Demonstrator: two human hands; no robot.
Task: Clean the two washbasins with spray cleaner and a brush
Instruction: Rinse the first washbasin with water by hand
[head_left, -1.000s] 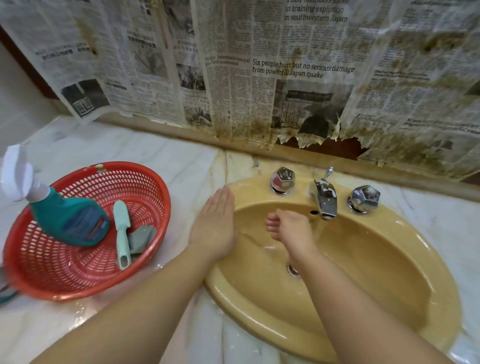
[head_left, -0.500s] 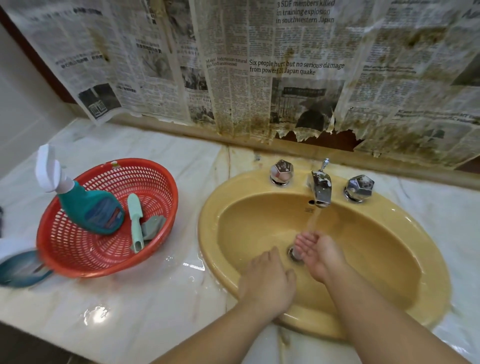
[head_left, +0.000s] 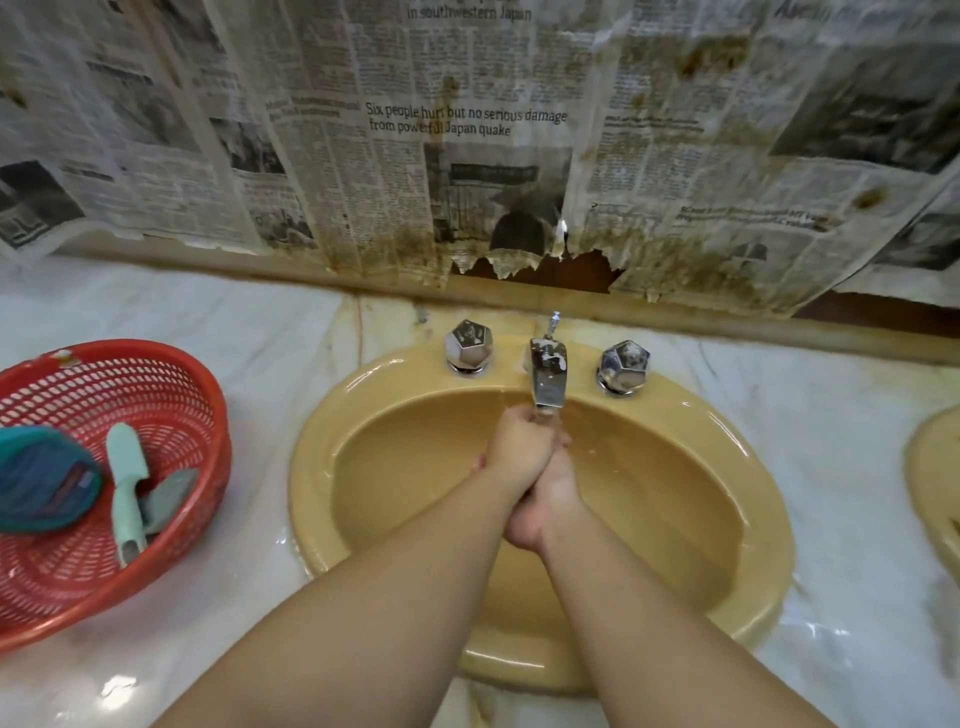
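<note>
Both hands meet under the tap (head_left: 548, 376) over the yellow basin (head_left: 675, 519): the left hand (head_left: 519, 447) lies across the right hand (head_left: 545, 506). Left on the counter (head_left: 270, 332), a red basket (head_left: 156, 374) holds a brush (head_left: 127, 483) and spray bottle (head_left: 44, 480).

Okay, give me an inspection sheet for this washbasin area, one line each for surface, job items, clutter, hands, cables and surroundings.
Surface: marble counter, wet and glossy near the front edge.
Job's things: yellow washbasin with the tap running; edge of a second basin at right; spray bottle and brush lying in the red basket.
Clutter: a grey item beside the brush in the basket, kind unclear.
Hands: left hand and right hand pressed together under the tap's stream, holding no tool.
Cables: nothing seen.
Surroundings: stained, torn newspaper covering the wall behind; two chrome knobs flank the tap.
</note>
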